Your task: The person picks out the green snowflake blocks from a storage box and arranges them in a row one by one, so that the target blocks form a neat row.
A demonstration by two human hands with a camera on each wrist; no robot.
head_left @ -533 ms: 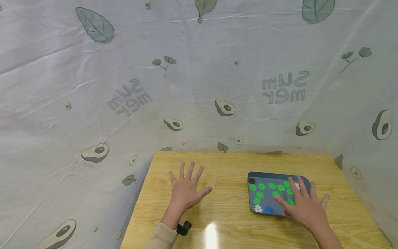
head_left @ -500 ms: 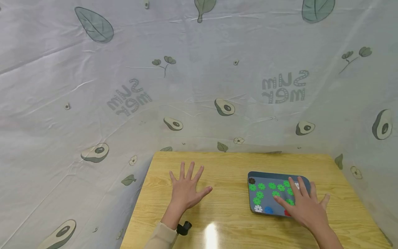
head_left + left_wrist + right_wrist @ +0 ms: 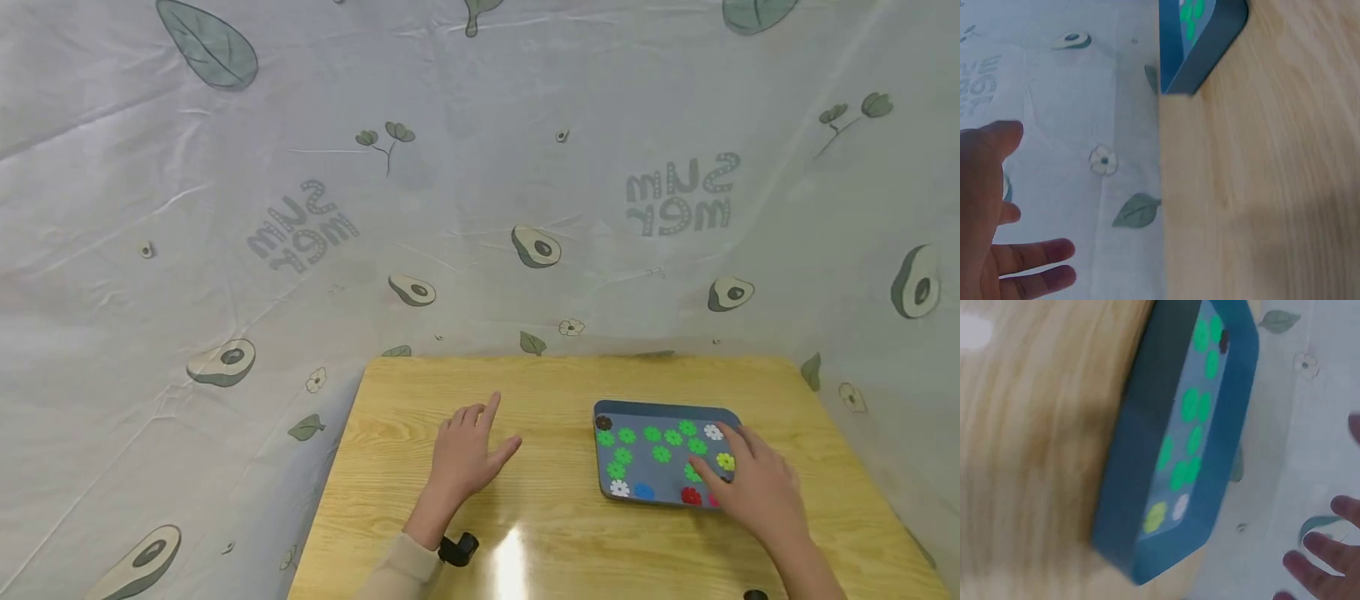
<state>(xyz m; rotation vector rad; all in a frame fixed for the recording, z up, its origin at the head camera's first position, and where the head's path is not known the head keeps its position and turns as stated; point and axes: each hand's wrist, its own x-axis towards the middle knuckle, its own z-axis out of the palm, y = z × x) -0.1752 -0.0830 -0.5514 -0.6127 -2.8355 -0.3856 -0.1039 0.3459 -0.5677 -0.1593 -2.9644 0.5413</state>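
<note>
On the right of the table lies a blue-grey tray (image 3: 632,475) holding flower-shaped pieces. Several green flower pieces (image 3: 662,454) are scattered in it, with a yellow flower piece (image 3: 725,461), a red flower piece (image 3: 691,497), a blue one (image 3: 644,491), a brown one (image 3: 603,423) and white ones. My right hand (image 3: 763,490) hovers over the tray's right end, fingers loosely bent and holding nothing; it hides some pieces there. My left hand (image 3: 465,454) is held above the table, left of the tray, thumb apart from the fingers, with nothing in it.
The light wood table (image 3: 555,433) backs onto a pale printed cloth (image 3: 465,183) that also hangs along both sides. A black wrist strap device (image 3: 459,550) sits at my left wrist. A bright reflection shows on the near part of the tabletop.
Both hands have gone from widely spread fingers to relaxed, slightly bent ones. The left hand has shifted a little right. The head view has tilted slightly down.
</note>
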